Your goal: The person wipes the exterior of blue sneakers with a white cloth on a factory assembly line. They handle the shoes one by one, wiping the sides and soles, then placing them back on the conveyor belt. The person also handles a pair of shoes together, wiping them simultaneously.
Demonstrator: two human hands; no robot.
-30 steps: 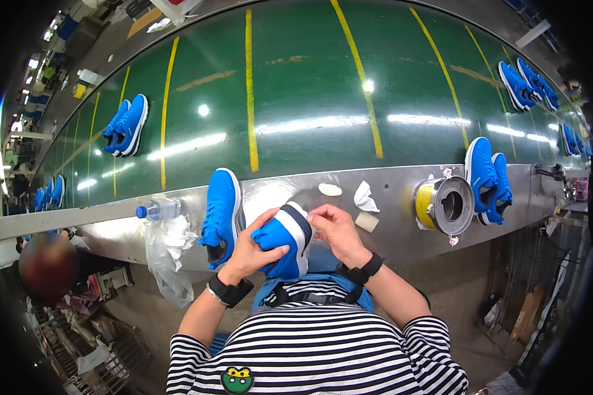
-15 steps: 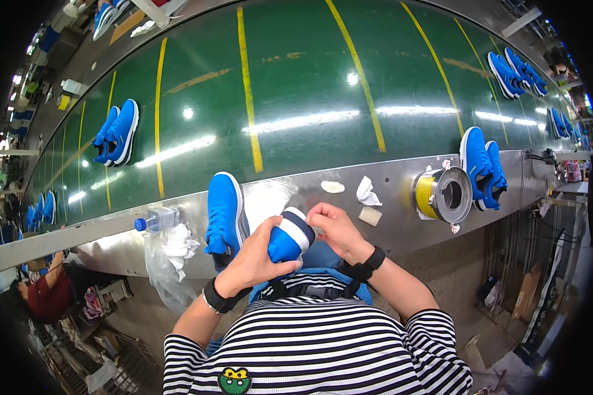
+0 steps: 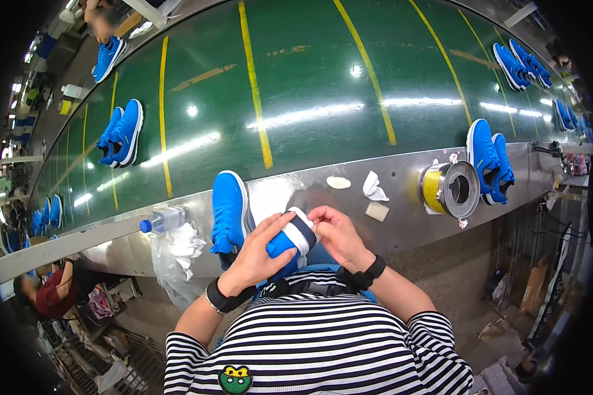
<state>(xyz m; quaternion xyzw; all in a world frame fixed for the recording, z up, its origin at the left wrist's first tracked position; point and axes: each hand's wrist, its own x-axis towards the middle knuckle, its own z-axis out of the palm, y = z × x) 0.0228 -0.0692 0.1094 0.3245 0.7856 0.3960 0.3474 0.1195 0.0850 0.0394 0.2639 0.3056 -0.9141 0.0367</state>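
Observation:
My left hand [image 3: 257,255] wraps over a blue shoe [image 3: 282,244], which is tilted so its white sole and dark patterned tread face right. The shoe is close to my body, just off the bench edge. Against the white sole edge, my right hand [image 3: 339,236] pinches thumb and fingertips together; anything between them is too small to make out. A second blue shoe [image 3: 229,209] with laces lies to the left of my hands on the metal ledge, its toe pointing away from me.
Beyond the metal ledge [image 3: 277,187] runs a green belt [image 3: 310,79] with yellow lines, carrying blue shoes [image 3: 126,133]. At right are a spool of yellow tape [image 3: 435,189], a beige block [image 3: 376,211] and crumpled tissue [image 3: 373,187]. A bottle [image 3: 166,220] and plastic bag [image 3: 174,260] are at left.
My left hand has slid further over the shoe, its fingers now lying toward the sole. My right hand stays pinched at the sole edge. At far left, another person's hand is now at a shoe.

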